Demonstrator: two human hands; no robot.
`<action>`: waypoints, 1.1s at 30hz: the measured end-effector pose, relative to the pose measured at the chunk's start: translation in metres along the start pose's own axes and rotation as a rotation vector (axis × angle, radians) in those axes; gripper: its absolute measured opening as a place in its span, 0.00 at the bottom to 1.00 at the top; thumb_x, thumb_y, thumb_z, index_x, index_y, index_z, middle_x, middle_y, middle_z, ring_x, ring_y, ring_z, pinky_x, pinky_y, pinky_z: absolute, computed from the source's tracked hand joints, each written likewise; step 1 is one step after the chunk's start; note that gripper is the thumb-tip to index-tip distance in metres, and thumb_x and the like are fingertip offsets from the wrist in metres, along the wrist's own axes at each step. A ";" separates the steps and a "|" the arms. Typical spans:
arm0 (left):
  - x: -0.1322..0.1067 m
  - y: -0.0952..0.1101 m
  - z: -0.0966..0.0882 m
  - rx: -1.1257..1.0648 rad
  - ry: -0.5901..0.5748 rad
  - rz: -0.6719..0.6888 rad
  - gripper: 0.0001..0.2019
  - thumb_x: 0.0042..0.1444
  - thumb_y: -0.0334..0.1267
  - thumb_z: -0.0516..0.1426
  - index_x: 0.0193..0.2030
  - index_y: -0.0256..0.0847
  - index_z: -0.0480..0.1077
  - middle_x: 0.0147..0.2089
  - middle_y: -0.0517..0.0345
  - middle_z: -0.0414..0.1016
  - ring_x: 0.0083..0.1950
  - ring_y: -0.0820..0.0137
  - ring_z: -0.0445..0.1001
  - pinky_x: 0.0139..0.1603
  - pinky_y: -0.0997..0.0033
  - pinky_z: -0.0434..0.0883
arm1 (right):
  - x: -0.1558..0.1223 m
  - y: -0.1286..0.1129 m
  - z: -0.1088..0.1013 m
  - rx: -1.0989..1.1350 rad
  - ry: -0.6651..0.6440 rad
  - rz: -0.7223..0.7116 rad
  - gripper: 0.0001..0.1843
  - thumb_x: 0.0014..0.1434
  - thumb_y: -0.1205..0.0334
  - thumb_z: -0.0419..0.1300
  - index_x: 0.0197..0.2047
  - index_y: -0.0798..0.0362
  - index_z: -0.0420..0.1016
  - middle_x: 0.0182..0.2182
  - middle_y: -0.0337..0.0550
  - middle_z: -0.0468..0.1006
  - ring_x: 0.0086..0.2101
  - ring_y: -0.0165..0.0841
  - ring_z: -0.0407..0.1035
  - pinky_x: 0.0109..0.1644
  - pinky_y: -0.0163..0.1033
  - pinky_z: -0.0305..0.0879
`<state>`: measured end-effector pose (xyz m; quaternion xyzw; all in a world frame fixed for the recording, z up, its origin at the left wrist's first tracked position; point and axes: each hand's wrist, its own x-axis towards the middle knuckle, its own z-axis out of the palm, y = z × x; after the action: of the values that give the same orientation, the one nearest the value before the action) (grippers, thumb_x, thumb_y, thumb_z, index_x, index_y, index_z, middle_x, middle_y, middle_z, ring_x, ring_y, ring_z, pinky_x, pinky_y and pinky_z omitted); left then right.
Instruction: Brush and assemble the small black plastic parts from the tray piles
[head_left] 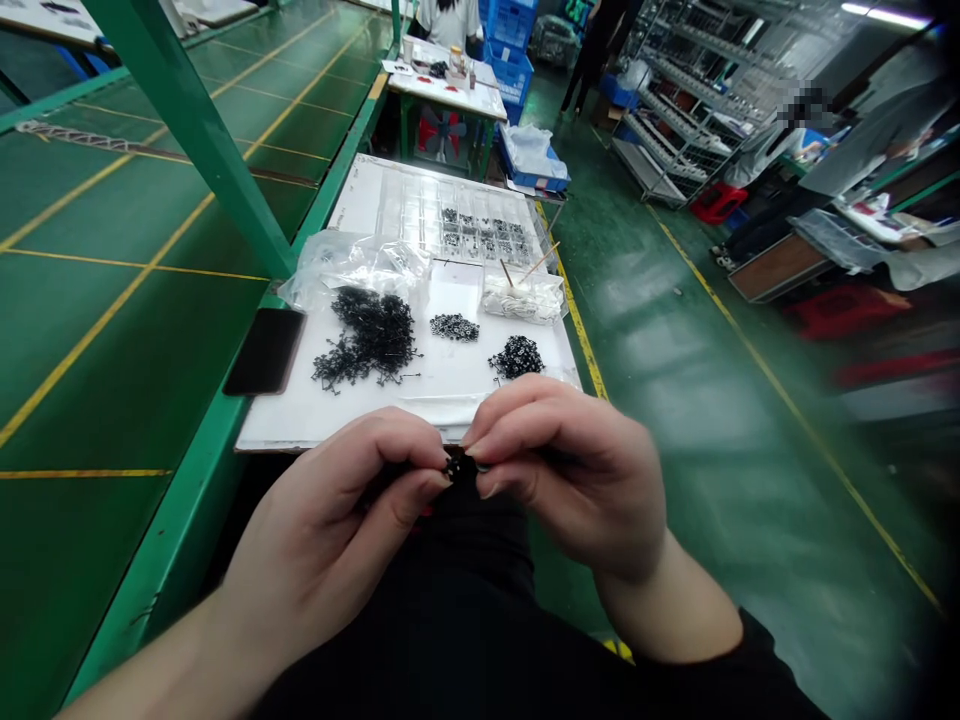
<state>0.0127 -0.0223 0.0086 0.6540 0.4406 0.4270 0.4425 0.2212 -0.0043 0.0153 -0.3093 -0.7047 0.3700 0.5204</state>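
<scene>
While left grip [322, 525] pinches black part [453, 467], axis, heading unclear.

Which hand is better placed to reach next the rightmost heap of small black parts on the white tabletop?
Probably the right hand: the rounded heap of small black parts lies just beyond it, while the left hand is farther away. Both seem occupied with tiny black pieces.

On table [289, 425], left to right: phone [264, 350] at edge, left parts pile [375, 330], middle pile [454, 327], right pile [517, 357]; compartment tray [411, 215] lies behind.
</scene>
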 end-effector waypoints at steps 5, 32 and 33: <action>0.002 -0.003 -0.001 -0.027 -0.041 0.012 0.06 0.70 0.36 0.59 0.41 0.50 0.75 0.39 0.60 0.77 0.40 0.66 0.75 0.41 0.69 0.72 | 0.004 0.001 0.006 0.034 0.000 -0.001 0.07 0.63 0.66 0.73 0.44 0.48 0.85 0.40 0.44 0.84 0.41 0.37 0.79 0.46 0.43 0.80; 0.037 -0.096 -0.009 0.399 -0.092 0.107 0.08 0.73 0.44 0.54 0.46 0.47 0.73 0.44 0.59 0.82 0.44 0.66 0.82 0.45 0.70 0.76 | -0.006 0.063 0.014 -0.338 -0.138 0.262 0.01 0.64 0.66 0.62 0.39 0.53 0.77 0.36 0.42 0.79 0.37 0.33 0.73 0.42 0.36 0.66; 0.042 -0.106 -0.010 0.436 -0.107 0.036 0.10 0.73 0.47 0.54 0.48 0.47 0.72 0.43 0.58 0.81 0.42 0.65 0.81 0.44 0.69 0.76 | -0.008 0.071 0.011 -0.370 -0.139 0.307 0.02 0.65 0.66 0.62 0.39 0.52 0.77 0.37 0.41 0.80 0.38 0.33 0.73 0.43 0.37 0.66</action>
<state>-0.0073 0.0431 -0.0835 0.7637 0.4867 0.2940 0.3057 0.2161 0.0254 -0.0505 -0.4765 -0.7392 0.3298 0.3431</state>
